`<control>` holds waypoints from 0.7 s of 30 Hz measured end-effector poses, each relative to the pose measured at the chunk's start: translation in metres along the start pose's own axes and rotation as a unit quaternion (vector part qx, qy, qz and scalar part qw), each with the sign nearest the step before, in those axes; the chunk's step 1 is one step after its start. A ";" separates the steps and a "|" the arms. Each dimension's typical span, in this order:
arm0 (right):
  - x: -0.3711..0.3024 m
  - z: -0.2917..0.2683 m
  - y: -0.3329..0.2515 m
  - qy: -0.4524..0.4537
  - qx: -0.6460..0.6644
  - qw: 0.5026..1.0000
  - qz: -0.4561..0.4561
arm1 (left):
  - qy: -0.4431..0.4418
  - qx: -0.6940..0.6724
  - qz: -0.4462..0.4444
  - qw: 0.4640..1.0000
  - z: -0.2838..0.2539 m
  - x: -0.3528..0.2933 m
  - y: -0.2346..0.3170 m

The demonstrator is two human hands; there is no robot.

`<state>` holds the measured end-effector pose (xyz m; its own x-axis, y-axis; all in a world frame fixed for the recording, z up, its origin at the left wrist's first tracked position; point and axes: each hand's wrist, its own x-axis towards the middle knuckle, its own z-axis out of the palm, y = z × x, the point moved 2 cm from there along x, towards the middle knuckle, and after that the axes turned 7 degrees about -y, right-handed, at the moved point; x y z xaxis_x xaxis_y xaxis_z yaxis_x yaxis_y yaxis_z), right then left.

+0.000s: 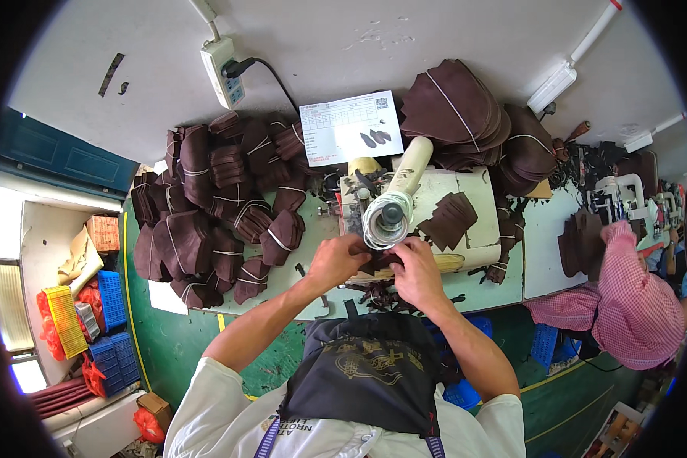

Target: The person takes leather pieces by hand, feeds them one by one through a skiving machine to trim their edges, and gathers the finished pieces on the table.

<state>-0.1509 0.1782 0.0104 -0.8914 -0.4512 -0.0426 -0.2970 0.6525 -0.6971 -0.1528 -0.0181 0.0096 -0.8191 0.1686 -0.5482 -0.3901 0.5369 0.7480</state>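
Note:
A small dark brown leather piece [383,262] lies at the front of a cream-coloured bench machine [408,169], partly hidden by fingers. My left hand [339,259] is closed with its fingertips on the piece's left side. On the other side, my right hand [416,269] pinches its right end, thumb and fingers pressed together. Just above both hands sits the machine's round head, wrapped in pale cord [388,221]. A fanned stack of brown leather pieces [448,220] rests on the machine's bed, right of my hands.
Bundles of tied leather pieces [182,243] crowd the table's left. Larger stacks [454,111] stand at the back right, beside a printed sheet [349,128]. Dark scraps [382,296] lie at the front edge. A person in a pink checked sleeve [626,298] works at the right.

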 end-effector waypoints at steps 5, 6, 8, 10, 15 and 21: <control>-0.006 -0.006 0.001 -0.029 -0.038 0.996 0.071 | 0.019 0.007 0.014 1.000 -0.009 -0.005 -0.016; -0.009 -0.006 0.007 -0.039 0.001 0.997 0.073 | 0.037 0.016 0.032 0.999 -0.007 -0.001 -0.026; -0.007 -0.009 0.010 -0.056 0.060 0.994 0.067 | 0.039 0.011 0.022 0.999 -0.005 0.000 -0.016; -0.002 -0.006 0.007 -0.040 0.049 0.997 0.036 | 0.039 0.006 0.015 0.999 -0.001 0.001 -0.005; 0.000 -0.004 -0.003 -0.054 -0.065 0.994 0.063 | 0.034 -0.003 0.044 0.998 -0.004 -0.012 0.000; -0.008 -0.011 0.006 -0.045 0.037 0.995 0.075 | 0.072 0.021 0.077 0.994 0.001 -0.009 -0.002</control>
<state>-0.1489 0.1928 0.0141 -0.8887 -0.4068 -0.2118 -0.1341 0.6721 -0.7282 -0.1439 -0.0198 0.0122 -0.9204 0.1332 -0.3676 -0.2402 0.5493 0.8004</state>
